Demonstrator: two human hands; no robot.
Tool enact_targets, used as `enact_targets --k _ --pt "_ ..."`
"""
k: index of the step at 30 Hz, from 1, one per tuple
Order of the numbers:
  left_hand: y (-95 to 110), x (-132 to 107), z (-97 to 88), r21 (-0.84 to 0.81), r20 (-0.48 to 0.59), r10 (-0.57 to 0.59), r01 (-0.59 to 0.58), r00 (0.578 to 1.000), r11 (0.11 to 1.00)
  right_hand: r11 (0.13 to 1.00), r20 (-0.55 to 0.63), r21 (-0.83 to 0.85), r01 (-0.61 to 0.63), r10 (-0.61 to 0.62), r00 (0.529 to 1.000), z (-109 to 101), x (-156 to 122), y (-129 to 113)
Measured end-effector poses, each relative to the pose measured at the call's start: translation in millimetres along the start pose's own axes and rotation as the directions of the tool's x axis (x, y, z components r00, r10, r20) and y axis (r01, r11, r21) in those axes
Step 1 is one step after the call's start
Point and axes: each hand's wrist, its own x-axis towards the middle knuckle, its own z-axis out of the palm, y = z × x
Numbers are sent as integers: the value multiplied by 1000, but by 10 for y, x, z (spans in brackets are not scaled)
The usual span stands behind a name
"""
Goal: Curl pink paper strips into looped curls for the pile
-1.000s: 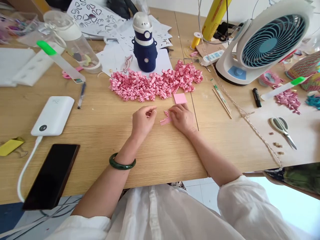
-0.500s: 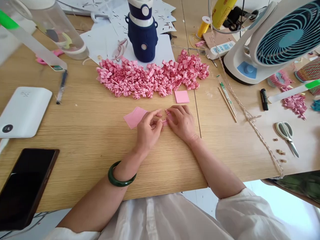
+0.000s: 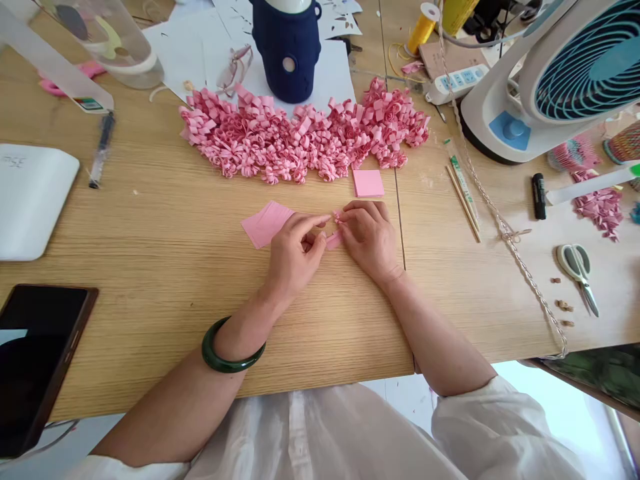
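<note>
My left hand (image 3: 295,250) and my right hand (image 3: 369,237) meet at the middle of the wooden table (image 3: 150,280), both pinched on a small pink paper strip (image 3: 334,239) with a curled end. A flat pink paper sheet (image 3: 266,223) lies just left of my left hand. Behind them spreads a long pile of curled pink paper pieces (image 3: 300,137). A small stack of pink paper squares (image 3: 368,183) sits right above my right hand. A green bangle (image 3: 227,353) circles my left wrist.
A dark blue bottle (image 3: 289,47) stands behind the pile. A fan (image 3: 550,73), power strip (image 3: 457,81), chopsticks (image 3: 463,200), twine (image 3: 510,233), black marker (image 3: 538,196) and scissors (image 3: 577,273) lie right. A black phone (image 3: 35,360), white power bank (image 3: 30,200) and pen (image 3: 101,153) lie left.
My left hand has come in to meet my right hand on the pink strip. A flat pink sheet now shows beside it. The view has dropped closer to the table.
</note>
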Motion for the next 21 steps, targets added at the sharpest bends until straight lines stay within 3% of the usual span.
enact_targets --k 4,8,15,21 --pt "48 -10 -3 -58 -2 -51 51 999 997 985 -112 172 34 -14 994 19 -6 -4" --pt "110 -23 -4 -158 26 -176 178 984 971 901 -90 429 -58 106 990 5 -16 -73" --pt "155 -37 -11 -229 49 -247 251 968 940 837 -50 531 -133 188 981 -38 -36 -192" --pt "162 -33 -23 -241 102 -266 283 959 928 736 -33 665 -126 198 980 -5 -47 -196"
